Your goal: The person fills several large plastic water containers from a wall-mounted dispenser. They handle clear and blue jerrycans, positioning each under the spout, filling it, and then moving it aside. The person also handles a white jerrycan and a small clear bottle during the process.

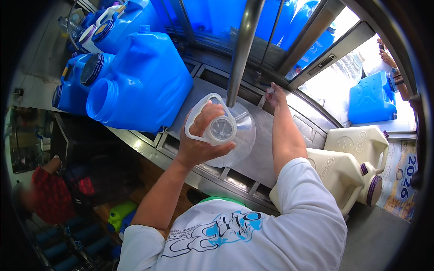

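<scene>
My left hand [203,135] grips the white ring handle [190,127] of a clear plastic water bottle [242,139], its fingers through the ring and the thumb beside the neck. The bottle stands upright on the steel counter, with its round mouth [222,128] facing up. Just behind it, a thick steel pipe [237,67] slants down from above. My right hand [277,96] is stretched out by the window frame, beyond the bottle. Between its fingertips is a small pale object [270,90], too small to identify.
Left of the bottle, a large blue jug [152,81] lies with its wide mouth uncapped; several more crowd behind. Cream jugs [339,172] with purple caps stand right. Outside the window are a blue container [369,98] and a person's arm [390,61]. Another person [51,193] is at lower left.
</scene>
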The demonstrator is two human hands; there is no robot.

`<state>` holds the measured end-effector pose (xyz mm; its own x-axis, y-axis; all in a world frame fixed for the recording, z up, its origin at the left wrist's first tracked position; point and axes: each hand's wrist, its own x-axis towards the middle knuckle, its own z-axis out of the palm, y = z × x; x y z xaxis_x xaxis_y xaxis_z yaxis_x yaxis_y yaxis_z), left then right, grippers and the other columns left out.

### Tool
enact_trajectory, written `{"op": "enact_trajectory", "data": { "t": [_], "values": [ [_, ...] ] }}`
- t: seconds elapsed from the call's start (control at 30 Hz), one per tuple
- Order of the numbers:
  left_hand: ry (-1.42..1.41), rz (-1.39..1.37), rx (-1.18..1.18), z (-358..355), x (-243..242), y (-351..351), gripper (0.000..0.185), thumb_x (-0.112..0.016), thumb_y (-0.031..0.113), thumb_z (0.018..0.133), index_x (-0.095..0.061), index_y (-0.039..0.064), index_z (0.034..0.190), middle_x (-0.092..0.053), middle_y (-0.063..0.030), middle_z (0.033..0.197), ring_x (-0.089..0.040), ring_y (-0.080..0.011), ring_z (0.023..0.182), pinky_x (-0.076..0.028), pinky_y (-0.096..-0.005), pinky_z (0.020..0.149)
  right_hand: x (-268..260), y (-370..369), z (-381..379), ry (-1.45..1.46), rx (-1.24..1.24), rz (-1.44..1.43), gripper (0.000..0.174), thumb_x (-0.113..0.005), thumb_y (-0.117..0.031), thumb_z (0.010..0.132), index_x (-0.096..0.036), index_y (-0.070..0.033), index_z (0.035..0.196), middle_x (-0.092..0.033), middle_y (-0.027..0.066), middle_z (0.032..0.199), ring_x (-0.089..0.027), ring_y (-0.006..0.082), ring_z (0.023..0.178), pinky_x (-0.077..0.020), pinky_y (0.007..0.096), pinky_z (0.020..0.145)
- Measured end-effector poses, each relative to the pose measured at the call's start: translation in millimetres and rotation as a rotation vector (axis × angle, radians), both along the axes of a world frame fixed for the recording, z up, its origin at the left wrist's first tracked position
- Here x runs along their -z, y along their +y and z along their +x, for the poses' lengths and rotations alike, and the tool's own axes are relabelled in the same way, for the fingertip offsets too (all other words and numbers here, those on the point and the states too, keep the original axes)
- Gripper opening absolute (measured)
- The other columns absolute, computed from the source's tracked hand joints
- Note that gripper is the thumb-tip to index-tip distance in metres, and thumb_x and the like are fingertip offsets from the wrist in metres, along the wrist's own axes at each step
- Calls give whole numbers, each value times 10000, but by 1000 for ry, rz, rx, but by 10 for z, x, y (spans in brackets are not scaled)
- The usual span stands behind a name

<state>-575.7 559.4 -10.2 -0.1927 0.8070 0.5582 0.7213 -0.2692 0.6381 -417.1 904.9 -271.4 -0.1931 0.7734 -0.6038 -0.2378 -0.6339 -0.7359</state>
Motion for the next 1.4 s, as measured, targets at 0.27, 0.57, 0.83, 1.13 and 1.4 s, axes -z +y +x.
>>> {"op": "enact_trajectory", "data": {
  "t": [0.27, 0.57, 0.83, 1.13, 1.4],
  "values": [
    [2, 10, 15, 17, 4, 59, 701, -874, 461, 648, -548, 168, 1195, -662, -81, 1176, -609, -357, 1127, -468, -484, 992, 112, 114, -284, -719, -20, 608, 743, -766, -267, 783, -469, 14, 1402, -623, 227, 1265, -643, 355, 1099, -528, 413, 901],
    [17, -27, -28, 25, 5, -91, 711, -891, 423, 634, -543, 168, 1199, -656, -87, 1194, -607, -364, 1148, -477, -495, 983, -970, -129, -448, -699, -586, 838, 624, -778, -270, 770, -587, 23, 1287, -679, 229, 1173, -671, 312, 1075, -501, 370, 958],
    [-46, 11, 49, -15, 90, 17, 702, -892, 389, 658, -557, 122, 1214, -656, -118, 1144, -650, -363, 1031, -515, -452, 898, -2572, -464, 321, -840, -1069, 730, 356, -758, -266, 825, -687, -63, 1109, -689, 92, 1053, -661, 202, 941, -586, 345, 740],
    [-119, -28, 85, -13, 53, 71, 579, -882, 365, 667, -620, 112, 1117, -694, -102, 1045, -679, -298, 956, -535, -415, 842, -3794, -1699, 1202, -1137, -1112, 908, 579, -774, -209, 780, -593, -61, 1309, -622, 177, 1292, -604, 302, 1166, -464, 373, 1009],
    [-146, -101, 69, 47, 51, 28, 484, -863, 279, 726, -659, 71, 1112, -701, -89, 1011, -673, -229, 940, -527, -359, 838, -3501, -2276, 2013, -1312, -938, 907, 516, -743, -231, 806, -611, -95, 1286, -623, 167, 1298, -594, 343, 1182, -465, 406, 1020]
  ]
}}
